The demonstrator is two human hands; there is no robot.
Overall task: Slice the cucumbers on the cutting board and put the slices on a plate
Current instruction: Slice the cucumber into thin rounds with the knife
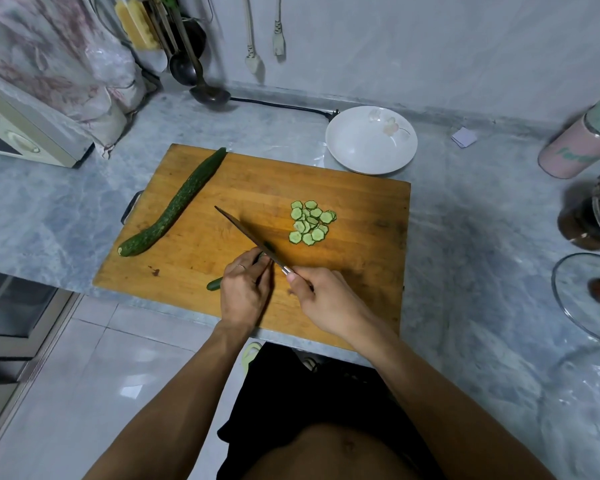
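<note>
A wooden cutting board (361,265) lies on the grey marble counter. A whole dark green cucumber (174,206) rests diagonally on the board's left part. My left hand (245,292) holds down a short cucumber piece (214,284), whose end sticks out to the left of the hand. My right hand (321,299) grips the handle of a knife (246,233), its blade lying against my left fingers over the piece. A pile of several pale green slices (310,221) lies right of the blade. A white plate (371,138) with a flower print stands empty behind the board.
A toaster oven (21,133) stands at the far left. Ladles (201,84) and plugs hang on the back wall. At the right are a pink-green flask (582,140), a dark jar (593,216) and a glass lid (589,296). The counter edge runs just under the board.
</note>
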